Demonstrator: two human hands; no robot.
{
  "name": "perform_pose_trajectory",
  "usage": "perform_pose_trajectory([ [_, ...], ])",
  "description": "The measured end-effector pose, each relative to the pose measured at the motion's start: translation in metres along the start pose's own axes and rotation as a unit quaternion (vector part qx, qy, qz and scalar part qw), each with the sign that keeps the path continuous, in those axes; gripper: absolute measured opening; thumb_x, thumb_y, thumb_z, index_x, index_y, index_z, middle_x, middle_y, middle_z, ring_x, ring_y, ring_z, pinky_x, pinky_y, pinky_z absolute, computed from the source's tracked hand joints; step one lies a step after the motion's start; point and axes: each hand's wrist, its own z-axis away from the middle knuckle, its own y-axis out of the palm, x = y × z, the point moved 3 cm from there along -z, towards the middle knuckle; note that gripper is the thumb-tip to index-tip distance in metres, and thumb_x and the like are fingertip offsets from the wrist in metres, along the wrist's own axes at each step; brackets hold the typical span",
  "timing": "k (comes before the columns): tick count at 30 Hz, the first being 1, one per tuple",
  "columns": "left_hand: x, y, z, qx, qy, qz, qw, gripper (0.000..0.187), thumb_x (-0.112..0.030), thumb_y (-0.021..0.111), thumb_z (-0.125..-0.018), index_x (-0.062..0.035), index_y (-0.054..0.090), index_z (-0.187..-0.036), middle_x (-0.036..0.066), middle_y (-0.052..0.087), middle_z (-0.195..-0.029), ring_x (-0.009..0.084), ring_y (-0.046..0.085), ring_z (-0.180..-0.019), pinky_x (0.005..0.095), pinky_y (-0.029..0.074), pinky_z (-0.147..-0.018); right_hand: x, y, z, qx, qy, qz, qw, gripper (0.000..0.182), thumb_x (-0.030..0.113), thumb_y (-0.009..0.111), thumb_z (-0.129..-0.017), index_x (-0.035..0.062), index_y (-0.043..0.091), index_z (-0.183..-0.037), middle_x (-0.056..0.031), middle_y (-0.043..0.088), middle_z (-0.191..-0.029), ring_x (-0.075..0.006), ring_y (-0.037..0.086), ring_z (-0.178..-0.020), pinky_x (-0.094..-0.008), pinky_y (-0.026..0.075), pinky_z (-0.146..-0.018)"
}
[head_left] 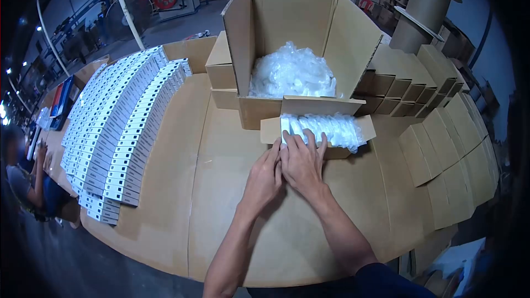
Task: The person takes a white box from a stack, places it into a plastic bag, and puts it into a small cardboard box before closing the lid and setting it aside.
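Note:
A small open cardboard box (337, 153) stands in front of me, filled with a row of clear plastic bags (331, 128) with white contents. My left hand (265, 174) is at its front left corner, fingers closed together against the cardboard edge. Beside it, my right hand (301, 160) reaches over the front edge with its fingers spread on the bags. The thumbs are close together. A flat white piece (285, 123) stands upright at the left end of the row; my fingertips partly cover it.
Behind stands a large open carton (292, 16) holding a heap of clear plastic bags (295, 72). Stacked white boxes (118, 127) line the left of the cardboard-covered table (221, 209). Folded brown cartons (452, 160) are on the right. Another person (33, 176) sits at far left.

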Motion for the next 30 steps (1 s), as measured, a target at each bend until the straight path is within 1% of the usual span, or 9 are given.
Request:
perform_pose_trajectory([
  [1, -0.001, 0.000, 0.000, -0.011, 0.010, -0.004, 1.000, 0.050, 0.000, 0.053, -0.096, 0.0033, 0.049, -0.146, 0.031, 0.065, -0.117, 0.0482, 0.064, -0.105, 0.0513, 0.051, -0.092, -0.001, 0.000, 0.003, 0.065, 0.014, -0.029, 0.997, 0.049, 0.032, 0.055, -0.099, 0.0026, 0.059, -0.139, -0.0128, 0.065, -0.129, -0.0399, 0.044, -0.137, -0.0771, 0.013, -0.113],
  [4, 0.006, 0.003, 0.000, -0.022, 0.005, 0.013, 1.000, 0.049, -0.002, 0.052, -0.098, 0.0025, 0.050, -0.146, 0.032, 0.064, -0.120, 0.0495, 0.064, -0.106, 0.0517, 0.051, -0.092, -0.001, 0.006, 0.014, 0.042, -0.003, 0.008, 0.999, 0.054, 0.032, 0.055, -0.100, 0.0030, 0.053, -0.145, -0.0129, 0.062, -0.138, -0.0410, 0.035, -0.147, -0.0782, 0.007, -0.116],
  [5, 0.016, 0.007, 0.000, -0.026, 0.019, 0.030, 0.999, 0.048, -0.004, 0.052, -0.099, 0.0024, 0.050, -0.147, 0.033, 0.063, -0.125, 0.0493, 0.063, -0.112, 0.0502, 0.051, -0.097, 0.001, 0.001, 0.012, 0.115, 0.025, -0.003, 0.993, 0.059, 0.033, 0.055, -0.100, 0.0044, 0.048, -0.151, -0.0112, 0.055, -0.149, -0.0407, 0.028, -0.152, -0.0783, 0.003, -0.117],
  [9, 0.015, -0.004, 0.012, 0.026, 0.011, 0.049, 0.998, 0.058, -0.010, 0.050, -0.100, -0.0026, 0.036, -0.157, 0.032, 0.060, -0.133, 0.0473, 0.059, -0.121, 0.0503, 0.048, -0.103, 0.006, -0.001, 0.008, 0.171, 0.026, 0.062, 0.983, 0.068, 0.027, 0.059, -0.097, 0.0064, 0.038, -0.158, -0.0128, 0.041, -0.161, -0.0410, 0.025, -0.154, -0.0750, 0.005, -0.119],
  [12, 0.000, -0.049, 0.042, 0.013, -0.013, -0.063, 0.998, 0.065, -0.008, 0.059, -0.096, -0.0047, 0.036, -0.157, 0.028, 0.058, -0.136, 0.0453, 0.057, -0.124, 0.0495, 0.047, -0.106, 0.046, -0.020, 0.007, 0.044, 0.053, 0.031, 0.997, 0.072, 0.017, 0.061, -0.094, 0.0063, 0.034, -0.160, -0.0163, 0.037, -0.163, -0.0412, 0.023, -0.155, -0.0706, 0.008, -0.121],
  [17, 0.003, -0.158, 0.113, -0.226, -0.059, -0.201, 0.951, 0.058, -0.008, 0.062, -0.095, -0.0020, 0.044, -0.150, 0.026, 0.056, -0.137, 0.0438, 0.055, -0.126, 0.0492, 0.047, -0.107, 0.161, 0.019, -0.002, 0.156, -0.186, -0.229, 0.943, 0.073, 0.012, 0.063, -0.090, 0.0069, 0.036, -0.157, -0.0177, 0.036, -0.162, -0.0421, 0.025, -0.154, -0.0676, 0.019, -0.120],
  [21, 0.024, -0.234, 0.188, -0.352, -0.141, -0.333, 0.863, 0.055, -0.005, 0.063, -0.093, 0.0011, 0.048, -0.145, 0.024, 0.054, -0.141, 0.0430, 0.053, -0.130, 0.0478, 0.045, -0.110, 0.265, 0.055, -0.005, 0.234, -0.356, -0.255, 0.868, 0.073, 0.015, 0.066, -0.088, 0.0129, 0.040, -0.156, -0.0161, 0.038, -0.160, -0.0419, 0.028, -0.153, -0.0685, 0.026, -0.117],
  [26, 0.060, -0.274, 0.227, -0.336, -0.178, -0.426, 0.821, 0.067, -0.004, 0.065, -0.089, -0.0001, 0.041, -0.151, 0.019, 0.047, -0.151, 0.0412, 0.045, -0.140, 0.0470, 0.040, -0.117, 0.350, 0.094, -0.030, 0.200, -0.467, -0.230, 0.830, 0.073, 0.020, 0.069, -0.088, 0.0180, 0.042, -0.155, -0.0136, 0.038, -0.161, -0.0407, 0.029, -0.152, -0.0686, 0.030, -0.116],
  [30, 0.081, -0.274, 0.228, -0.290, -0.180, -0.425, 0.838, 0.076, -0.004, 0.069, -0.086, -0.0024, 0.038, -0.155, 0.016, 0.045, -0.155, 0.0398, 0.042, -0.143, 0.0475, 0.038, -0.118, 0.351, 0.125, -0.025, 0.211, -0.476, -0.245, 0.818, 0.075, 0.022, 0.070, -0.087, 0.0189, 0.041, -0.156, -0.0116, 0.036, -0.163, -0.0406, 0.029, -0.152, -0.0678, 0.031, -0.116],
])
